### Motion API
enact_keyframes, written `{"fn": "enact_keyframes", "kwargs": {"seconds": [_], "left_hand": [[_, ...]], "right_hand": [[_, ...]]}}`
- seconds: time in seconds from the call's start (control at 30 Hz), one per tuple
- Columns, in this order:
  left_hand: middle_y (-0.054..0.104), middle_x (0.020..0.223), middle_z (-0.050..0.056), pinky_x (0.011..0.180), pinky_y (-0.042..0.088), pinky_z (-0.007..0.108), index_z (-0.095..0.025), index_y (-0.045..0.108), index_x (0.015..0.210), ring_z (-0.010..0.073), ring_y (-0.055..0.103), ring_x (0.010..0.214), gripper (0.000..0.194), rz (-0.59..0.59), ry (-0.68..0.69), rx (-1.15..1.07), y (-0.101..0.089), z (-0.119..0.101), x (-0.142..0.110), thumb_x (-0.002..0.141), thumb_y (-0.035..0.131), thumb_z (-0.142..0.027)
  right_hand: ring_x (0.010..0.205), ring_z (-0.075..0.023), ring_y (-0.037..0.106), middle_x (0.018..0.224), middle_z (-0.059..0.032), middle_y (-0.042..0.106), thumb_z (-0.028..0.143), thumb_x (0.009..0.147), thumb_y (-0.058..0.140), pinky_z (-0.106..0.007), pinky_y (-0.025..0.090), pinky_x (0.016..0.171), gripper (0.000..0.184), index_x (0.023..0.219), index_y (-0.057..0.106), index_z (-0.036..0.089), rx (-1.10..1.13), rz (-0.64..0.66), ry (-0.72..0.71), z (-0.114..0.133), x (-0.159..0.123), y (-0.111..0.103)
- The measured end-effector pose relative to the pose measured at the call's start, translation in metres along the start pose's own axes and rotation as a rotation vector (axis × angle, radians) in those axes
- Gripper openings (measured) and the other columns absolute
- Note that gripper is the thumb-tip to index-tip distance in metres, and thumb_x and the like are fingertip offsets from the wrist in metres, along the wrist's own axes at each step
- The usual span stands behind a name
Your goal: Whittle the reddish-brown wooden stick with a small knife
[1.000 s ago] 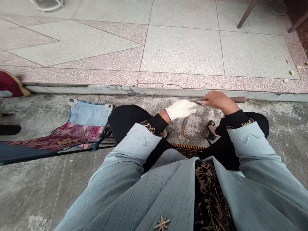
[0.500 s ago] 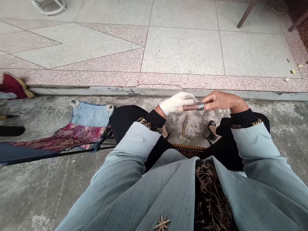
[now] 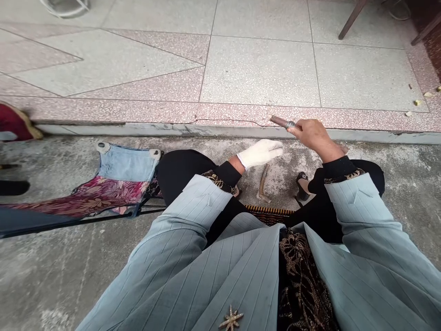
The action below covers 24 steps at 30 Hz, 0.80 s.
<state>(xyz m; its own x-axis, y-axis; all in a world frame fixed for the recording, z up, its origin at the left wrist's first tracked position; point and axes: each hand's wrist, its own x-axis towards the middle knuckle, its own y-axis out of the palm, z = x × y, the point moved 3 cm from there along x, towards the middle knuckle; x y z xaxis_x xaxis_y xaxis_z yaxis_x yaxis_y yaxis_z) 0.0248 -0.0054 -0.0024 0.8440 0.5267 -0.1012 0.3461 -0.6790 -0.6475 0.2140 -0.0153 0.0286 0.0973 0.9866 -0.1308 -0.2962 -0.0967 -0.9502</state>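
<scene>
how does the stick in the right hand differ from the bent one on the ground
The held stick looks straight; the bent stick curves. The held stick has a metallic coil around it; none shows on the bent stick. The right hand grips the former; the latter lies on the ground. Both are slender and brownish.

Our left hand (image 3: 261, 153): one, white-gloved, near the centre of the frame; fingers (image 3: 274, 149) straight, pointing right. Our right hand (image 3: 313, 133): one, ungloved, right of centre, slightly higher; fingers curled in a grip. We count two sleeved arms, left arm (image 3: 179, 230) and right arm (image 3: 368, 216), angled inward from the frame's lower corners.
</scene>
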Motion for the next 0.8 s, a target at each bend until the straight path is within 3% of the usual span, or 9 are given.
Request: {"fn": "enact_keyframes", "kwargs": {"seconds": [0.13, 0.3, 0.4, 0.57, 0.7, 0.8], "left_hand": [[0.057, 0.074, 0.001, 0.064, 0.031, 0.027, -0.016, 0.063, 0.086, 0.0144, 0.049, 0.068, 0.033, 0.069, 0.025, 0.132, 0.004, 0.005, 0.0, 0.093, 0.041, -0.04], [0.055, 0.07, 0.0, 0.061, 0.029, 0.026, -0.016, 0.065, 0.085, 0.0133, 0.047, 0.064, 0.031, 0.118, 0.035, 0.15, -0.001, 0.004, -0.002, 0.091, 0.044, -0.038], [0.059, 0.075, 0.0, 0.064, 0.031, 0.025, -0.015, 0.067, 0.088, 0.0127, 0.048, 0.066, 0.028, 0.131, 0.077, 0.123, -0.008, 0.002, -0.003, 0.09, 0.045, -0.033], [0.059, 0.072, -0.001, 0.067, 0.036, 0.024, -0.013, 0.068, 0.087, 0.0114, 0.049, 0.067, 0.029, 0.08, 0.083, -0.019, -0.021, 0.003, -0.004, 0.09, 0.05, -0.036], [0.059, 0.072, -0.001, 0.063, 0.037, 0.023, -0.013, 0.067, 0.088, 0.0097, 0.049, 0.063, 0.024, 0.028, 0.05, -0.229, -0.026, 0.007, -0.004, 0.087, 0.056, -0.034], [0.059, 0.073, 0.001, 0.056, 0.035, 0.022, -0.013, 0.064, 0.087, 0.0076, 0.045, 0.057, 0.022, -0.046, 0.028, -0.439, -0.027, 0.012, -0.002, 0.089, 0.056, -0.033]], "right_hand": [[0.09, -0.0296, 0.066, 0.096, -0.0178, 0.073, 0.055, 0.095, 0.049, -0.034, 0.041, 0.069, 0.049, 0.095, 0.075, 0.013, -0.293, 0.203, -0.053, 0.005, -0.003, 0.006], [0.086, -0.0282, 0.066, 0.098, -0.0176, 0.073, 0.052, 0.09, 0.058, -0.033, 0.039, 0.065, 0.043, 0.095, 0.076, 0.013, -0.401, 0.482, -0.102, 0.007, -0.01, 0.014], [0.076, -0.0229, 0.063, 0.084, -0.0123, 0.071, 0.05, 0.088, 0.062, -0.031, 0.037, 0.062, 0.037, 0.087, 0.075, 0.015, -0.311, 0.662, -0.17, 0.011, -0.015, 0.015], [0.058, -0.0122, 0.05, 0.063, -0.0007, 0.06, 0.052, 0.085, 0.064, -0.028, 0.034, 0.06, 0.037, 0.073, 0.07, 0.017, 0.132, 0.91, -0.377, 0.018, -0.026, 0.009], [0.055, -0.0089, 0.046, 0.059, 0.003, 0.056, 0.054, 0.081, 0.068, -0.025, 0.034, 0.057, 0.038, 0.073, 0.069, 0.017, 0.475, 0.81, -0.444, 0.021, -0.028, -0.005], [0.051, -0.0074, 0.045, 0.061, 0.0023, 0.056, 0.061, 0.08, 0.068, -0.023, 0.034, 0.052, 0.045, 0.074, 0.066, 0.017, 0.8, 0.503, -0.366, 0.019, -0.023, -0.017]]}}
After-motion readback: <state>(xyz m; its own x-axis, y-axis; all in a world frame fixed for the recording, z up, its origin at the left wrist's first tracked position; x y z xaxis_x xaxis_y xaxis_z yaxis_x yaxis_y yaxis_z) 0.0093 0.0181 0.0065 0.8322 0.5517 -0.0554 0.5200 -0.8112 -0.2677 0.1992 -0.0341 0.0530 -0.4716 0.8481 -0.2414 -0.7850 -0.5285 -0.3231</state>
